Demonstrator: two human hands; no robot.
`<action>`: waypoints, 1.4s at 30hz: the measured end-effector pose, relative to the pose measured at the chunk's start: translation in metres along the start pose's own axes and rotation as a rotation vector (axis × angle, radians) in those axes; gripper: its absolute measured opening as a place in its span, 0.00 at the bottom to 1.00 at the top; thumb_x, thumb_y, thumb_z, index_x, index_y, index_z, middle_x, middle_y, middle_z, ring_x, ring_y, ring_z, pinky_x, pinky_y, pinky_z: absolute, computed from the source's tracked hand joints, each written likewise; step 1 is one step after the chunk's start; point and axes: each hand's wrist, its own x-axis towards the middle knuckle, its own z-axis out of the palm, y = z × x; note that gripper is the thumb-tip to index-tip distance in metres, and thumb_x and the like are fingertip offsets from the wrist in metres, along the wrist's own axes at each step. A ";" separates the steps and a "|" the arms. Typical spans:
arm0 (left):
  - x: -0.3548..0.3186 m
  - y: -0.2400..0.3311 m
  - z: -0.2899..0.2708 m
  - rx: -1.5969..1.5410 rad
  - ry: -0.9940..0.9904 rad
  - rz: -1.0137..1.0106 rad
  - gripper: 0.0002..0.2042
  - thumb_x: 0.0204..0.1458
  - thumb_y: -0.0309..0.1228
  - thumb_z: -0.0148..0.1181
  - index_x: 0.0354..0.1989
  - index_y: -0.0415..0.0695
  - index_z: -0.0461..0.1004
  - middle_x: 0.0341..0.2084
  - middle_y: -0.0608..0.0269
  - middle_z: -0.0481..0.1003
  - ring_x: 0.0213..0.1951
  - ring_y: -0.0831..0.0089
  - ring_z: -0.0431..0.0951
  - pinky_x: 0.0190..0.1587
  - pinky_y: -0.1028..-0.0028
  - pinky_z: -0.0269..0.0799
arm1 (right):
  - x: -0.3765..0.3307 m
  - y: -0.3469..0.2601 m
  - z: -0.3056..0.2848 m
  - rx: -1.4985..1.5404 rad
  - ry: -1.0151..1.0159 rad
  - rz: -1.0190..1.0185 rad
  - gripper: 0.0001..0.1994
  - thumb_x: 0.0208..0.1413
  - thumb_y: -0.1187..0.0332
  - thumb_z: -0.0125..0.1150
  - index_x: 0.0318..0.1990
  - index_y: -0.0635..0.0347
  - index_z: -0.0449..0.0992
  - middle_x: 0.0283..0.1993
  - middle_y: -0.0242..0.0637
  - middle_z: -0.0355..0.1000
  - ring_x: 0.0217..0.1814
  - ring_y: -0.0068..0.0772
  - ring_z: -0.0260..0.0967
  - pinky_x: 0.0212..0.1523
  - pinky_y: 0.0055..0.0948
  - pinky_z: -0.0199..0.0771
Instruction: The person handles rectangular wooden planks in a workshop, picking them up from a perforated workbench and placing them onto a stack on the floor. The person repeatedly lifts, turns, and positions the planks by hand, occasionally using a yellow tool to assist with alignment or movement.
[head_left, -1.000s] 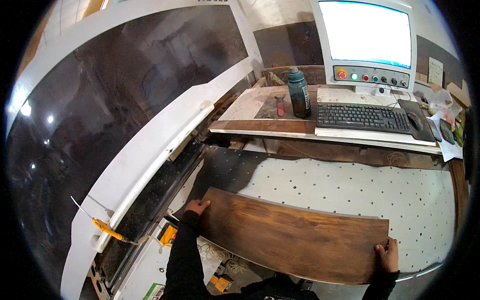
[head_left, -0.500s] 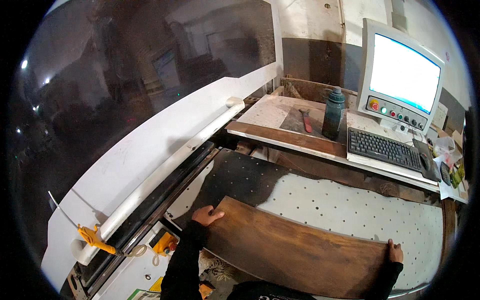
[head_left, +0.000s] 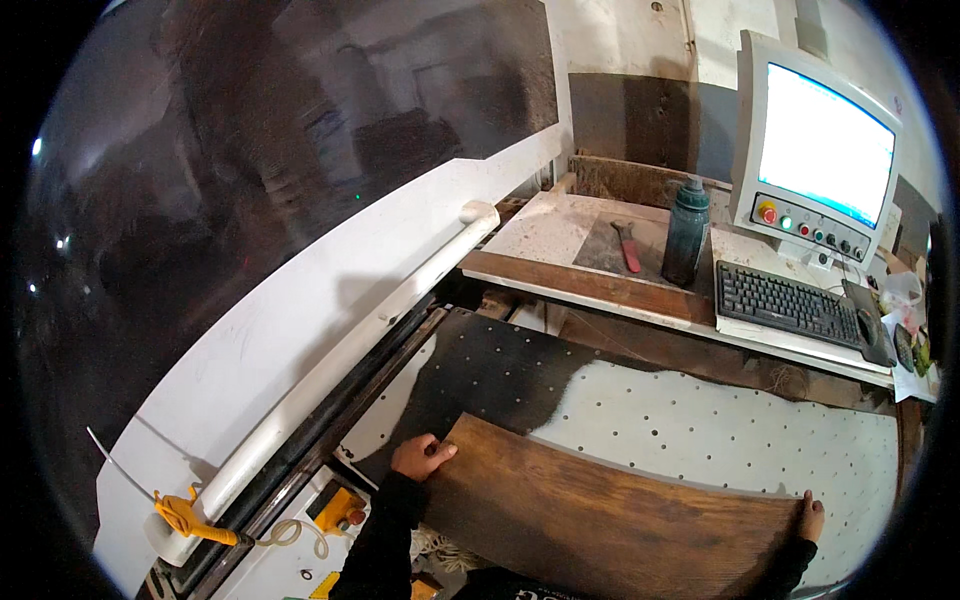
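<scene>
A long dark brown wooden panel (head_left: 610, 505) lies flat on a white perforated machine table (head_left: 720, 440), close to the lower edge of the head view. My left hand (head_left: 420, 457) grips its left end, fingers over the top corner. My right hand (head_left: 811, 515) holds the panel's right end, only the fingers showing. Both forearms are in dark sleeves.
A big machine hood (head_left: 290, 300) with a dark window and white handle bar runs along the left. Behind the table a shelf (head_left: 590, 280) carries a dark bottle (head_left: 686, 230), a red-handled tool (head_left: 628, 246), a keyboard (head_left: 785, 305) and a lit monitor (head_left: 820, 150). A yellow air gun (head_left: 185, 515) hangs lower left.
The view has swung left and up, so the machine hood fills more of the picture. The panel and both hands sit lower and further right in view; grips are unchanged.
</scene>
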 end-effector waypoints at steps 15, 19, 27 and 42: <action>-0.006 0.018 -0.002 -0.026 0.028 -0.145 0.23 0.43 0.53 0.61 0.28 0.40 0.75 0.22 0.56 0.74 0.27 0.64 0.74 0.31 0.67 0.68 | -0.002 0.005 -0.001 0.113 -0.017 -0.029 0.31 0.55 0.42 0.48 0.24 0.69 0.66 0.21 0.43 0.60 0.25 0.37 0.54 0.30 0.36 0.59; -0.006 0.014 0.001 -0.080 0.035 -0.145 0.23 0.43 0.53 0.60 0.28 0.41 0.76 0.21 0.57 0.73 0.26 0.66 0.73 0.30 0.68 0.67 | -0.002 0.008 0.002 0.103 0.036 -0.037 0.30 0.55 0.43 0.48 0.24 0.69 0.64 0.20 0.42 0.57 0.24 0.37 0.52 0.30 0.36 0.58; -0.009 0.024 -0.001 -0.047 0.069 -0.110 0.21 0.47 0.51 0.58 0.25 0.41 0.75 0.19 0.59 0.72 0.25 0.70 0.71 0.28 0.68 0.64 | -0.003 0.006 -0.001 0.086 0.001 -0.040 0.29 0.55 0.43 0.48 0.23 0.67 0.62 0.19 0.41 0.55 0.23 0.36 0.50 0.29 0.35 0.58; -0.006 0.010 0.003 -0.047 0.075 -0.090 0.25 0.45 0.55 0.58 0.29 0.39 0.76 0.22 0.56 0.74 0.26 0.65 0.74 0.29 0.67 0.66 | -0.010 -0.005 -0.005 0.061 0.010 -0.056 0.28 0.56 0.45 0.48 0.27 0.70 0.68 0.25 0.50 0.67 0.29 0.45 0.63 0.35 0.37 0.64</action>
